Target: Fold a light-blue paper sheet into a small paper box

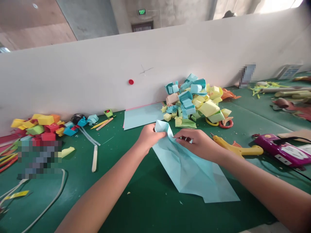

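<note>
A light blue paper sheet (pixel 191 171) lies creased on the green table mat (pixel 136 200), its far corner folded upward. My left hand (pixel 148 137) pinches that raised corner from the left. My right hand (pixel 200 144) presses and grips the paper's upper edge from the right, fingers bent over the fold. Both hands meet at the top of the sheet, close to each other.
A pile of folded blue and yellow paper pieces (pixel 194 102) sits behind the hands, with a flat blue sheet (pixel 142 116) beside it. A yellow glue gun (pixel 236 148) and a purple tool (pixel 282 150) lie right. Coloured folded pieces (pixel 40 126) and sticks lie left. A white partition (pixel 97 71) bounds the back.
</note>
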{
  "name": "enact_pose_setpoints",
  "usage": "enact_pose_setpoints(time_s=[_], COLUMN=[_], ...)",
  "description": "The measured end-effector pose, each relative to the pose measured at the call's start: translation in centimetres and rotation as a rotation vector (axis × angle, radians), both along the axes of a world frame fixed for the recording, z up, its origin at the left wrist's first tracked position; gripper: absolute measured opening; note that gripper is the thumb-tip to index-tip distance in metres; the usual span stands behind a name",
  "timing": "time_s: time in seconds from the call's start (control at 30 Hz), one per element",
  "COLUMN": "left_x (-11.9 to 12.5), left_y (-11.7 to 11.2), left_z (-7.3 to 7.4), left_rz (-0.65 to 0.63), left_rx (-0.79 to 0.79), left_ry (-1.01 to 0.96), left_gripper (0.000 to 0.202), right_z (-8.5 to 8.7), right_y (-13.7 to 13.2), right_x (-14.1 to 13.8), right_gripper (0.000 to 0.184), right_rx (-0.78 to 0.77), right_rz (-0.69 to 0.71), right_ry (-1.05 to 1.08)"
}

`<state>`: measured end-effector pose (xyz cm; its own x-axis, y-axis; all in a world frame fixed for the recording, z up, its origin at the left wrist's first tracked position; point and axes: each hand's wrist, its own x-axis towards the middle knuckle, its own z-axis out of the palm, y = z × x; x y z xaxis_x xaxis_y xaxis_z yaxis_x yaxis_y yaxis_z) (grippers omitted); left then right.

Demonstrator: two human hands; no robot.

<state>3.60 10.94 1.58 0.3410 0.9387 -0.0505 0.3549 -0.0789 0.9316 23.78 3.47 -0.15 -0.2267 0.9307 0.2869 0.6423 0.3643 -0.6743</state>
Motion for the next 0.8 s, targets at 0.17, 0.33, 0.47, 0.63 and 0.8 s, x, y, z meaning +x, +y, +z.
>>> enact_pose_setpoints(time_s=[0.17,0.33,0.47,0.63,0.8], left_x=[0.2,-0.3,-0.1,0.1,-0.1], left_y=[-0.4,-0.6,-1.0,-1.6,-1.8], left_z=[0.5,1.0,1.2,0.9,1.0], left_rz=[-0.021,0.014,-0.052,-0.213,-0.289], left_rx=[0.157,0.296,0.304,0.286,0.248], left_ry=[0.156,0.284,0.299,0.218,0.155], left_gripper=[0.033,0.027,0.013,0.013,0.02], right_z=[-0.2,-0.1,0.0,-0.2,-0.4], right_y=[0.2,0.3,0.1,0.0,0.1], right_x=[0.3,0.4,0.2,0.0,0.0], right_gripper=[0.024,0.021,0.018,0.018,0.019], right_rx=[0.026,0.029,0.013,0.01,0.0], right_rz=[-0.009,0.02,0.038,0.056,0.046], right_ry=[0.035,0.074,0.082,0.043,0.071])
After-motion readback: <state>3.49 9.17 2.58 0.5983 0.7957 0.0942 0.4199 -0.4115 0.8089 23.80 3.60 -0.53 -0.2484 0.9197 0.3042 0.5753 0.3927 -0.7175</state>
